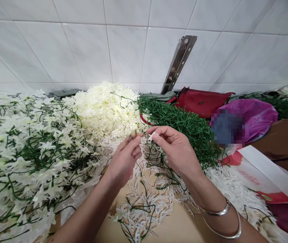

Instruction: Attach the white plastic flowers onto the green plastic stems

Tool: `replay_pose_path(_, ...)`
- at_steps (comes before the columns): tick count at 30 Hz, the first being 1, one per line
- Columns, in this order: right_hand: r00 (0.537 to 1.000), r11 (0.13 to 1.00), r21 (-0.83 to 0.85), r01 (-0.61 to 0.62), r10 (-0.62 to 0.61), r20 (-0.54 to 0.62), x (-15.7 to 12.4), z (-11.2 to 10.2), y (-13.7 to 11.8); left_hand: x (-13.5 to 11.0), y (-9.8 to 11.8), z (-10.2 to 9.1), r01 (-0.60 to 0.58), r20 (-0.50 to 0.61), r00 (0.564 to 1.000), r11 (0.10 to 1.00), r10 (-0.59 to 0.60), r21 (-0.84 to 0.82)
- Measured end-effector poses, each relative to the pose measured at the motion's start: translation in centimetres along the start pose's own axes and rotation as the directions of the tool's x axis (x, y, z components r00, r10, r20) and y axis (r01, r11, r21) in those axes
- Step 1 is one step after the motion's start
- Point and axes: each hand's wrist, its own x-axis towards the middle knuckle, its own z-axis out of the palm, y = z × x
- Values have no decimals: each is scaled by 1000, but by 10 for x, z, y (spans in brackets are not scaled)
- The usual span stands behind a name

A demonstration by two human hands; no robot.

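My left hand (128, 153) is closed in a pinch on a thin green artificial stem, of which only a short bit shows at the fingertips. Close to it, my right hand (176, 148) pinches a small white artificial flower (151, 136) between thumb and index finger. The fingertips of both hands nearly meet; whether stem and flower are joined I cannot make out. Below the hands, white stamen-like pieces (156, 206) lie scattered with a few green stems over a tan surface (184, 226). Behind them rises a heap of loose cream-white blossoms (106, 108).
White flowers on green stems (40, 155) are piled at left. A bundle of green stems (179, 121) lies right of centre, before a red bag (201, 101). Farther right are a purple plastic bag (260, 114) and a red-and-white box (260, 175). A metal bracket (179, 64) leans against the tiled wall.
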Motion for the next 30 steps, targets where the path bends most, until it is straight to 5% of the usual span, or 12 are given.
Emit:
replay_pose_path(8, 973, 950, 218, -221, 199, 119, 6, -2, -9, -5, 12, 0, -188, 107, 981, 910, 160, 370)
replay_pose_path(16, 919, 888, 284, -362, 289, 267, 7, -12, -16, -9, 21, 0, -430, 321, 903, 632, 288, 645)
replay_pose_path(20, 897, 875, 269, -403, 319, 306, 6, -14, -19, -12, 20, 0, -473, 361, 881, 531, 307, 703)
replay_pose_path(30, 874, 898, 183, -400, 313, 372, 6, -17, -23, -12, 24, -1, -595, 482, 804, 441, 349, 672)
